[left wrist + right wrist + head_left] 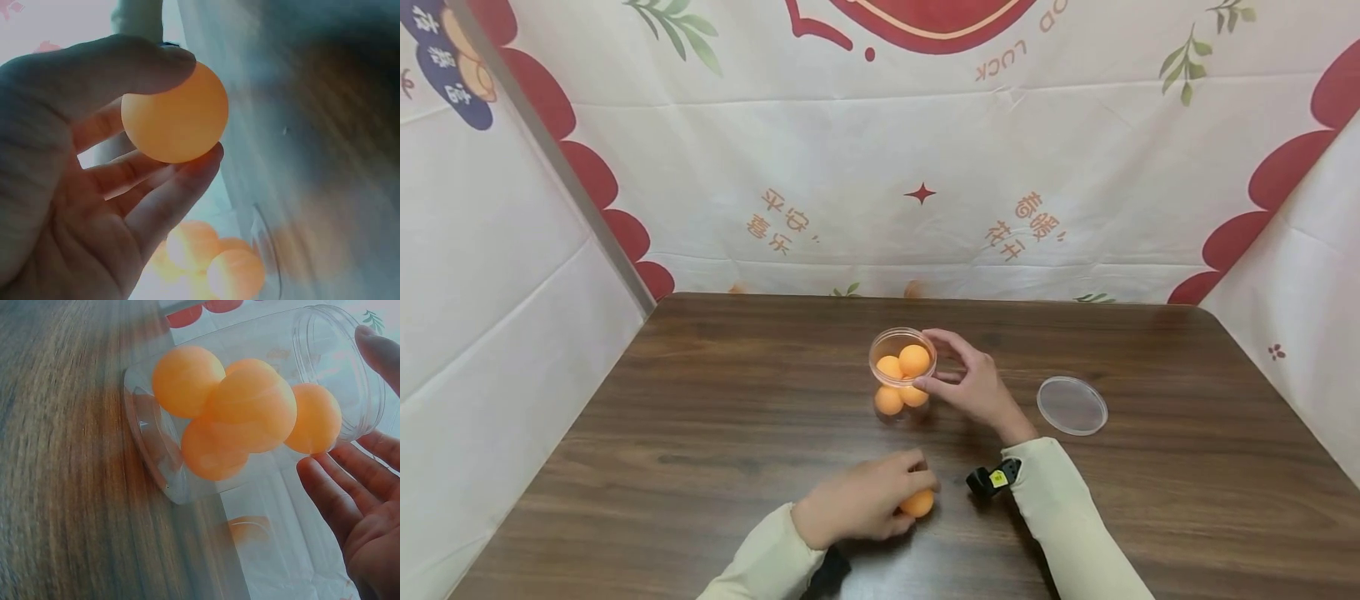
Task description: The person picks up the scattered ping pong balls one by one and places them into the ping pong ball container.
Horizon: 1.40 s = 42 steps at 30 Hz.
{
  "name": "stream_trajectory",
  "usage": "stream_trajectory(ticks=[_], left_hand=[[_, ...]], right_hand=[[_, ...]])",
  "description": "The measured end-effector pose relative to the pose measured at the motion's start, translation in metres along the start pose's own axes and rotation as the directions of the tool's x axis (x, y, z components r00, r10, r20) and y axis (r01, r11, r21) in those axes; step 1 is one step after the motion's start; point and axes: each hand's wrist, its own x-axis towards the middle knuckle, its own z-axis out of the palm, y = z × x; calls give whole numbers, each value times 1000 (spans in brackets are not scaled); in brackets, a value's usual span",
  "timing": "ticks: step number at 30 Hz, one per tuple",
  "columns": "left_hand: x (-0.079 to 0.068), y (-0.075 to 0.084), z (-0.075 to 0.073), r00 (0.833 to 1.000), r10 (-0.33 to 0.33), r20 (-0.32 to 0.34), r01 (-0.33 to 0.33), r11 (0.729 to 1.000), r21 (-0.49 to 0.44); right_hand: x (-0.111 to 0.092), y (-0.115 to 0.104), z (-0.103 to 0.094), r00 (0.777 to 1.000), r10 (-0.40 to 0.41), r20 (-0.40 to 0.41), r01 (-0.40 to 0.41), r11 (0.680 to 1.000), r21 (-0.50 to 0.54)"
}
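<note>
My left hand (863, 498), low in the head view, pinches an orange ping-pong ball (917, 503) between thumb and fingers. That same ball fills the middle of the left wrist view. Farther up the table stands a clear plastic jar (903, 331), uncovered at the top. My right hand (976, 385) grips it near the rim from the right side, thumb on the near side and fingers behind. Several orange ping-pong balls (189, 381) lie piled inside the jar, seen through its wall in the right wrist view.
A round clear lid (1072, 406) lies flat on the brown wooden table (715, 400), right of the jar. White printed cloth (850, 142) hangs behind the table's far edge, with more cloth at both sides. A black wrist strap (994, 478) sits by the right sleeve.
</note>
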Motion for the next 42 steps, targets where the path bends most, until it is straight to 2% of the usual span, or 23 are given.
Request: stream_trajectory(ticks=[7, 11, 15, 20, 29, 42], left_hand=[[-2, -7, -10, 999, -26, -24, 25, 1000, -16], [-6, -14, -17, 998, -63, -31, 62, 998, -26], [-10, -23, -23, 994, -107, -37, 104, 992, -70], [-13, -30, -25, 992, -116, -53, 110, 988, -109], [-15, -38, -38, 984, -153, -95, 144, 985, -93], [-14, -50, -57, 974, -199, -108, 187, 976, -116]], right_hand=[[-1, -1, -2, 1000, 1, -8, -1, 1000, -4], [-1, 0, -2, 1000, 4, -10, -4, 1000, -5], [-1, 0, 0, 1000, 9, -12, -9, 1000, -5], [-1, -1, 0, 1000, 21, -17, -21, 1000, 0], [-1, -1, -1, 999, 26, -26, -26, 1000, 3], [-3, -2, -1, 999, 20, -27, -19, 999, 26]])
